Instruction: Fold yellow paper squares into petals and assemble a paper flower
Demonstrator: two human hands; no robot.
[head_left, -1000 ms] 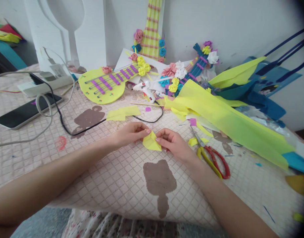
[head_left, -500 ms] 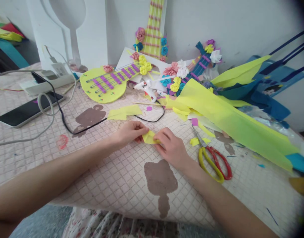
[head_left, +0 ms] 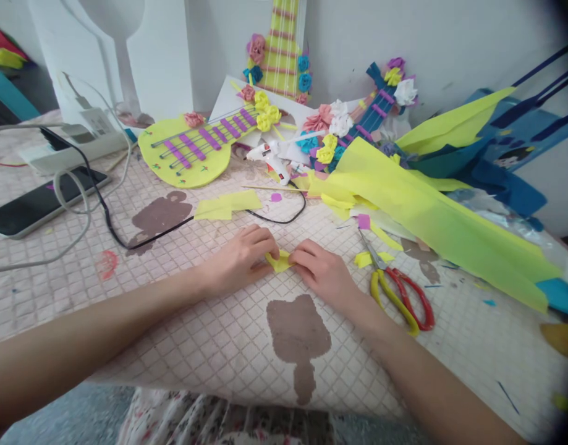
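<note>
Head view: left of the scissors [head_left: 382,264], one small yellow paper piece [head_left: 280,262] is pinched at opposite ends by the fingertips of the left hand [head_left: 241,259] and the right hand [head_left: 324,270], presumably so it is kept steady. Beyond the scissors, one glue gun [head_left: 273,162] and three guitar shapes [head_left: 201,170] are set, perhaps leaving working room.
</note>
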